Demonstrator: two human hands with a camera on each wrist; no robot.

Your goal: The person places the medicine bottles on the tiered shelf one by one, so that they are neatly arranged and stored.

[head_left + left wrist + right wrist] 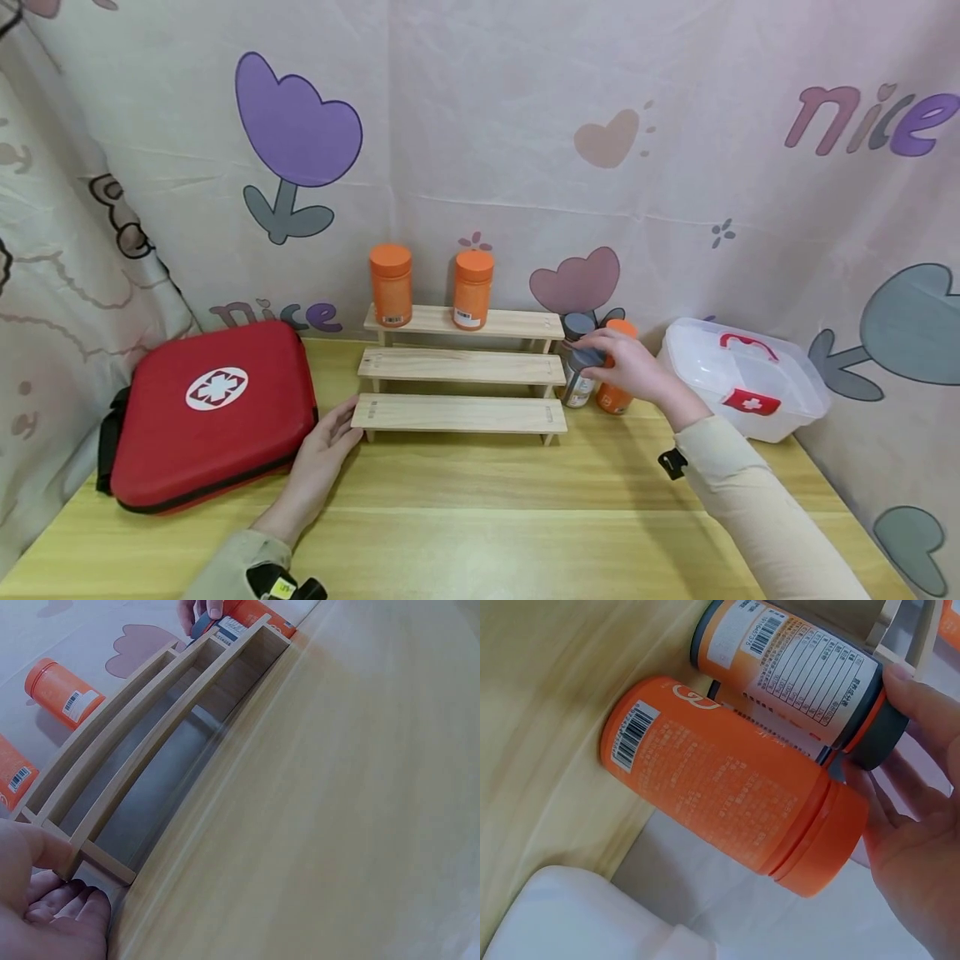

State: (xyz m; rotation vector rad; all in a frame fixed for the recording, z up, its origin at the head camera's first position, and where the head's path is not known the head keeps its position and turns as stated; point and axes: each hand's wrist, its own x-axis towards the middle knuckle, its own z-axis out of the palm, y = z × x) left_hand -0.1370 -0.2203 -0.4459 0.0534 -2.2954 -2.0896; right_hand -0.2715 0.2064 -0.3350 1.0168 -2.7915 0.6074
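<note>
A three-step wooden display rack (461, 367) stands mid-table. At its left end my left hand (326, 442) pinches the lowest step, thumb against the edge and fingers curled beneath in the left wrist view. My right hand (630, 367) grips the dark lid of a bottle (802, 667) with a grey and orange label, just right of the rack. Behind it stands a second dark-lidded bottle (577, 325), mostly hidden. Beside them is an orange bottle (720, 780), close to the right hand. Two more orange bottles (392, 285) (472, 290) sit upright on the top step.
On the left lies a red first-aid case (202, 433) with a white cross emblem. A clear plastic box (697, 350) with a red handle stands at the right. A patterned cloth (465, 150) hangs behind the table (480, 533).
</note>
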